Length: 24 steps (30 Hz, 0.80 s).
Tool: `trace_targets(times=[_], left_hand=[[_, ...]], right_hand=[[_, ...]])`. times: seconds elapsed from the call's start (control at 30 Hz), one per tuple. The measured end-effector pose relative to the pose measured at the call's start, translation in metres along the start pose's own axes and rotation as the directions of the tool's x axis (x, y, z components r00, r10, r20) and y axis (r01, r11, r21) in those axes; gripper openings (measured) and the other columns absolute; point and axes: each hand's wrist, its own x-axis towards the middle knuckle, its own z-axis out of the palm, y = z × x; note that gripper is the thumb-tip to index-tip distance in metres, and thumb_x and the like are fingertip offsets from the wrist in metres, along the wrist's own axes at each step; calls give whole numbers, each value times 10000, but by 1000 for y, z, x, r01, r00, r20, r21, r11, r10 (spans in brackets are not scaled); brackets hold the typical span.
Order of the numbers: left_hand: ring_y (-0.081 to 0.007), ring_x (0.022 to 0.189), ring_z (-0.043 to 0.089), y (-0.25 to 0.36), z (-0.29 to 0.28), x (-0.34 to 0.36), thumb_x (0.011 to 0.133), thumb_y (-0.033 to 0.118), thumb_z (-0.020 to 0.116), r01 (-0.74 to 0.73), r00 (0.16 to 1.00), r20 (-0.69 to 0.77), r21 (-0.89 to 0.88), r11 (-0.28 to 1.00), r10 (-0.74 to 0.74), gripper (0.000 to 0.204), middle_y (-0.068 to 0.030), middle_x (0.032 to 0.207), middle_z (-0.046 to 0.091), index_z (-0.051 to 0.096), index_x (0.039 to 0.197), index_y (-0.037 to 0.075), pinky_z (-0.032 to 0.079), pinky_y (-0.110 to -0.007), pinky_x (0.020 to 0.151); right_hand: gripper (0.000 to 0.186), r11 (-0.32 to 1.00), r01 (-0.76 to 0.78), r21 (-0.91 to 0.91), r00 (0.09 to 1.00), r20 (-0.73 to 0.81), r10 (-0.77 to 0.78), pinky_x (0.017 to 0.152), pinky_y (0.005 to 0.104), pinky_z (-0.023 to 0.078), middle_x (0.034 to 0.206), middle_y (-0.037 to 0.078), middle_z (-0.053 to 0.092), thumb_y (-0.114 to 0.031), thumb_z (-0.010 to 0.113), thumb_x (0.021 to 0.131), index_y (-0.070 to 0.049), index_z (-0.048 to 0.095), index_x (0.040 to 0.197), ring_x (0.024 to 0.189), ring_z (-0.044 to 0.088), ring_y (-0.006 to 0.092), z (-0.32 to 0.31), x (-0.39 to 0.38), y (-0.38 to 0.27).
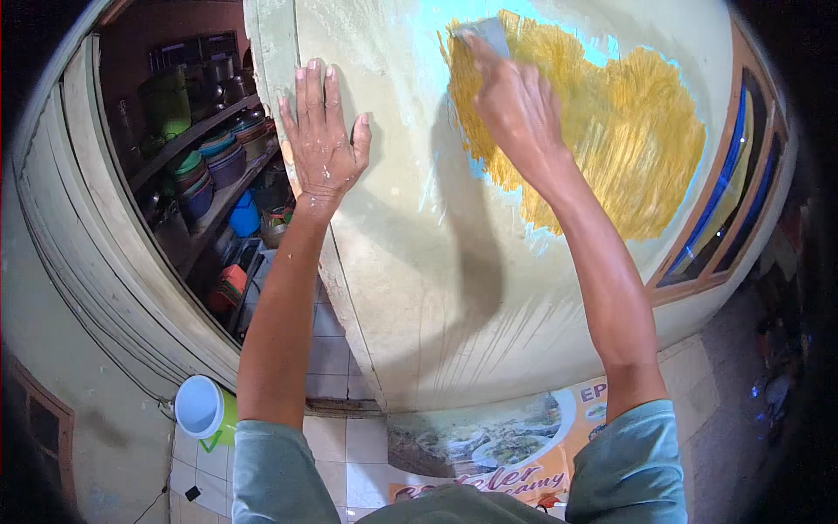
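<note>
My left hand (323,140) lies flat with fingers spread on the pale wall (384,314), beside the edge of the doorway at left, with pale flecks on its back. My right hand (519,105) grips a flat grey scraper (491,35) against the upper edge of a rough yellow-ochre patch (620,148) on the wall. Bright light-blue areas border the patch, and my right arm casts a long shadow below it.
Through the doorway stand shelves (218,208) of stacked tubs and pots. A green-and-white bucket (199,408) sits at lower left. A printed banner (489,437) lies along the wall's foot on the tiled floor (367,454). A wood-framed window (709,244) is at right.
</note>
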Motion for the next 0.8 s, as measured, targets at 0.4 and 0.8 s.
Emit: trace_targets(times=[0.4,0.8], left_hand=[[-385,1627,190,-2,0,-1,1033,374,540,0,1000,8,-7,1000,0,763,-188,1748,242,288,1669,37,104,-611,1285],[-381,1629,185,-1,1,2,1029,374,543,10,1000,11,-9,1000,-10,772,-177,1750,239,272,1681,62,116,-629,1278]], right_hand=[[545,999,-44,-12,997,63,45,837,626,550,1052,299,726,-29,591,871,-134,627,1404,981,692,521,-10,-6,-17],[545,995,104,9,983,-152,-101,819,636,549,1008,303,735,-50,603,863,-135,634,1400,970,699,531,-9,10,-19]])
